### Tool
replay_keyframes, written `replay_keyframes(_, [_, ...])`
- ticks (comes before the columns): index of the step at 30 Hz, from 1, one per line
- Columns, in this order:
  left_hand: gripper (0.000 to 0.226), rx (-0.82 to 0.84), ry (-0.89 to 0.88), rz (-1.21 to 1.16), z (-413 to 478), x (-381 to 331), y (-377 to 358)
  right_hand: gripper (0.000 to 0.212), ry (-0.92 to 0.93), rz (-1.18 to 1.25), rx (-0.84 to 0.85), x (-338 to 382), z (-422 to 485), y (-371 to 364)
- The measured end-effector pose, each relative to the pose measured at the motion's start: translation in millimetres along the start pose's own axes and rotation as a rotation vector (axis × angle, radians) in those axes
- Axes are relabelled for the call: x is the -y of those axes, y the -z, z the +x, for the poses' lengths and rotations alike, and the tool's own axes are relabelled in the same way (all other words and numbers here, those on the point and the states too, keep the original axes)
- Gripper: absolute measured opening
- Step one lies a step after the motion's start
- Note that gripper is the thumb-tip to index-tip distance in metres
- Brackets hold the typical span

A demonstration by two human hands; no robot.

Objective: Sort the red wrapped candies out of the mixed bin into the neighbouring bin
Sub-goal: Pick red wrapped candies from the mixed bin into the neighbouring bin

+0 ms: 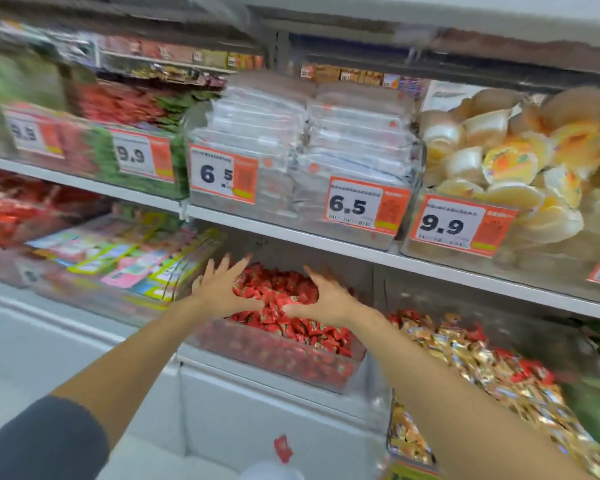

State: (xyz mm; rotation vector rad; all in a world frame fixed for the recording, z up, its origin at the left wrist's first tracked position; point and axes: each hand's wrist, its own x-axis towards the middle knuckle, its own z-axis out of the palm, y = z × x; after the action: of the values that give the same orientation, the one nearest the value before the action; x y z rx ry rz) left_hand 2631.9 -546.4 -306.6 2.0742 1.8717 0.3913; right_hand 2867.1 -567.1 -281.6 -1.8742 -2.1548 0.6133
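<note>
Left hand (222,289) and right hand (326,296) lie splayed with fingers straight on the red candies (305,330) in the clear bin (281,358), thumbs nearly meeting. The mixed bin (407,438) adjoins on the right, with red pieces among gold. The shelf edge (326,242) overhangs close above the fingertips.

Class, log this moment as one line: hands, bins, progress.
left hand: spread on red candies | right hand: spread, same pile | mixed bin: some red left

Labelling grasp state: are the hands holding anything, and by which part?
Nothing held, as far as shows. The left hand and right hand lie spread-fingered on the red candies in the clear bin; no candy is pinched.
</note>
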Motion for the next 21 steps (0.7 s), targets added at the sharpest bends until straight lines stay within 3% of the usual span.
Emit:
replay_keyframes(6, [0.069,-0.281,-0.045,-0.188,-17,14,-13,0.088,0.144,-0.133,-0.108,-29,-27,19])
replay_keyframes(9, [0.054,-0.318,-0.035,-0.198,-33,-4,-27,0.068,0.171,-0.154,-0.158,-31,-53,27])
replay_keyframes(12, [0.046,-0.371,-0.087,-0.126,-51,-29,-31,0.039,0.174,-0.044,-0.333,-40,-81,35])
replay_keyframes(16, [0.043,-0.367,-0.14,-0.112,-73,-66,-25,0.023,0.089,0.042,-0.462,-75,-121,49])
replay_keyframes(21, [0.032,-0.176,-0.32,-0.248,-110,-148,-36,0.02,-0.11,-0.002,-0.366,-134,-178,60])
